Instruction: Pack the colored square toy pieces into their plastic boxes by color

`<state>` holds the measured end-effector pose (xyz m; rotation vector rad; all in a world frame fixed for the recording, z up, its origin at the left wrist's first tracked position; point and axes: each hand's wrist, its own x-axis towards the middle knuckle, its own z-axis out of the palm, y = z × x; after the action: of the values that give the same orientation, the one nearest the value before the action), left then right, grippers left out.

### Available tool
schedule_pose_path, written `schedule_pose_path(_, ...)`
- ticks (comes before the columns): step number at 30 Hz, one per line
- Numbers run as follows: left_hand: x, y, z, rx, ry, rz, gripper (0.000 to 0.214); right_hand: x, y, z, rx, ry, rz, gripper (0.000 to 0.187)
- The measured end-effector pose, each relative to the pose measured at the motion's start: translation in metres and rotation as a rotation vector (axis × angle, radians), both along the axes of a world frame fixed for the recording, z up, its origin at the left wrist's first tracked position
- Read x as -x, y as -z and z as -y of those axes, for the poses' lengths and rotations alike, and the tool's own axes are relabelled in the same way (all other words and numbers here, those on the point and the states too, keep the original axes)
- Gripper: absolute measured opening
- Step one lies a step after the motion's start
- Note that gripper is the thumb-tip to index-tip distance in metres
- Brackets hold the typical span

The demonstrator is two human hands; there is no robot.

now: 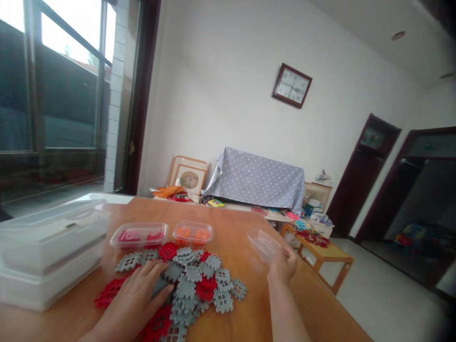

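Note:
A heap of flat interlocking plastic tiles, grey [194,280] and red [206,288], lies on the wooden table [228,228]. My left hand [137,294] rests flat on the pile's left side with fingers stretched over grey tiles. My right hand [283,265] is closed on the near edge of an empty clear plastic container [262,244], held tilted at the table's right side. Behind the heap stand two more clear containers: one with red tiles [139,236], one with orange tiles [192,233].
Stacked large white storage boxes [50,251] fill the table's left side. The table's right edge drops to the floor, where a small low wooden table [320,251] stands. A cloth-covered piece of furniture [258,178], picture frames and clutter line the far wall.

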<state>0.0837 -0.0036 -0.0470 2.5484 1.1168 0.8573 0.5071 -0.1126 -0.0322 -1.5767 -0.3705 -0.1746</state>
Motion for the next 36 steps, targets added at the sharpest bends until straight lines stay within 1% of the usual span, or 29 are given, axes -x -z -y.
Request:
schedule_pose_path(2,-0.001,-0.002,0.003,0.022,-0.002,-0.016,0.053,0.016,-0.002,-0.011,0.017,-0.059,0.039,0.054)
schedule_pose_path(4,0.0,-0.002,0.005,0.04,-0.002,-0.033,0.057,0.036,-0.003,-0.027,0.063,-0.205,0.079,0.052)
schedule_pose_path(7,0.001,-0.003,0.008,0.077,-0.001,-0.034,0.058,0.069,-0.004,-0.053,0.18,-0.445,0.14,0.051)
schedule_pose_path(11,0.003,-0.012,0.014,0.133,0.017,-0.015,0.05,0.103,-0.006,-0.088,0.366,-0.631,0.258,0.056)
schedule_pose_path(13,0.003,-0.019,0.018,0.152,0.035,-0.013,0.045,0.113,-0.009,-0.105,0.475,-0.72,0.348,0.07)
schedule_pose_path(17,0.003,-0.027,0.023,0.193,0.042,-0.014,0.04,0.125,-0.018,-0.136,0.7,-0.89,0.503,0.105)
schedule_pose_path(21,0.003,-0.031,0.023,0.23,0.048,-0.017,0.04,0.129,-0.022,-0.164,0.9,-0.992,0.548,0.128)
schedule_pose_path(23,0.004,-0.031,0.024,0.239,0.044,-0.018,0.04,0.128,-0.022,-0.175,0.969,-1.028,0.549,0.135)
schedule_pose_path(26,0.004,-0.031,0.025,0.249,0.036,-0.016,0.041,0.125,-0.018,-0.187,1.024,-1.069,0.537,0.14)
schedule_pose_path(28,0.004,-0.031,0.026,0.253,0.033,-0.012,0.042,0.121,-0.016,-0.191,1.029,-1.091,0.526,0.141)
schedule_pose_path(31,0.005,-0.032,0.026,0.259,0.04,-0.015,0.042,0.115,-0.013,-0.192,0.994,-1.107,0.512,0.137)
schedule_pose_path(33,0.005,-0.032,0.026,0.255,0.045,-0.018,0.042,0.112,-0.014,-0.187,0.953,-1.107,0.504,0.133)
schedule_pose_path(36,0.005,-0.031,0.025,0.243,0.049,-0.008,0.041,0.11,-0.02,-0.171,0.906,-1.099,0.484,0.128)
